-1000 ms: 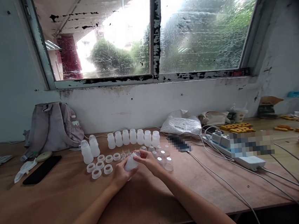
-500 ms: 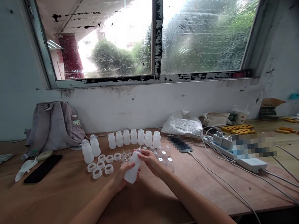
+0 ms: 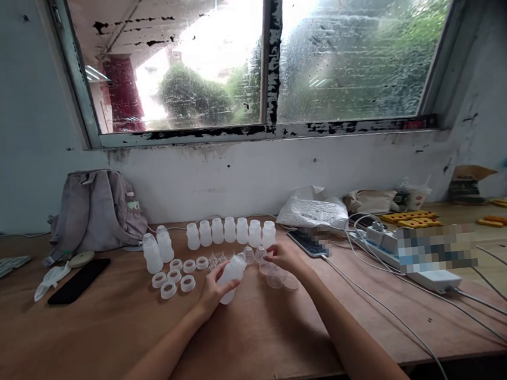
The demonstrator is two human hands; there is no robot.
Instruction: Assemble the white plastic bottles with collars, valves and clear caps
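Observation:
A frosted white baby bottle is tilted in my left hand, whose fingers wrap round its body. My right hand is over the group of clear caps to the right, thumb and fingertips together at a clear domed cap. Several more clear caps lie below that hand. Left of the bottle sit several white screw rings and clear nipples, partly hidden by my left hand. Behind stands a row of open frosted bottles. Two capped bottles stand further left.
A black phone lies at the left near a grey backpack. On the right are a charging phone, a silver bag, a white power strip with trailing cables, and yellow pieces.
My right hand has left the top of the bottle and moved right to the clear caps. My left hand still holds the bottle. The view has shifted slightly.

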